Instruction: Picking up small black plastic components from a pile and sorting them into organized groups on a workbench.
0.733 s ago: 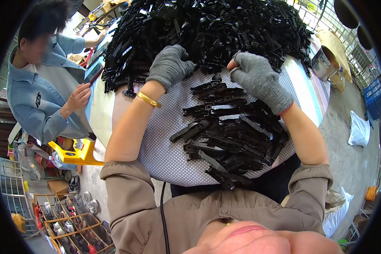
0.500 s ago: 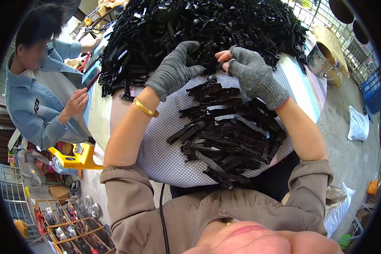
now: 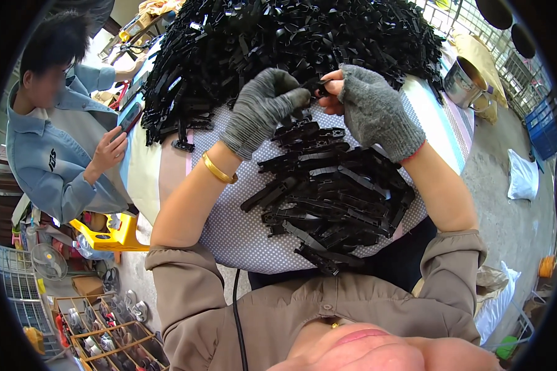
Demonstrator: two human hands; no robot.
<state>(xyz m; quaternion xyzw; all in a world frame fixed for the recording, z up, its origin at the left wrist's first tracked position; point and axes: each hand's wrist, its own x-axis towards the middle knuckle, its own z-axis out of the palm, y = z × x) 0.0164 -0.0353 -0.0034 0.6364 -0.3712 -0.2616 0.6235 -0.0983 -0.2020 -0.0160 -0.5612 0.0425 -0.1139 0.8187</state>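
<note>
Both hands wear grey knit gloves and meet above the near side of a big heap of black plastic parts (image 3: pixel 291 37). Between them is a small dark plastic part (image 3: pixel 316 90). My left hand (image 3: pixel 263 108) is closed, thumb and fingers pinching one end of it. The bare fingertips of my right hand (image 3: pixel 375 106) are pinched on its other end. Its exact shape is partly hidden by the fingers. Below the hands, nearer to me, lies a smaller pile of long black plastic clip-like pieces (image 3: pixel 340 191), laid roughly side by side on the dotted tablecloth (image 3: pixel 223 216).
At the left, a person in a light blue jacket (image 3: pixel 56 161) holds a phone (image 3: pixel 129 119) by the table edge. A yellow stool (image 3: pixel 114 235) stands below. A metal pot (image 3: pixel 464 81) is at the table's right, and a white sack (image 3: pixel 523 175) lies on the floor.
My left hand has gone from open fingers at the heap to a closed pinch, moving slightly right and toward me. The hands are closer together, with the dark part now between them.
</note>
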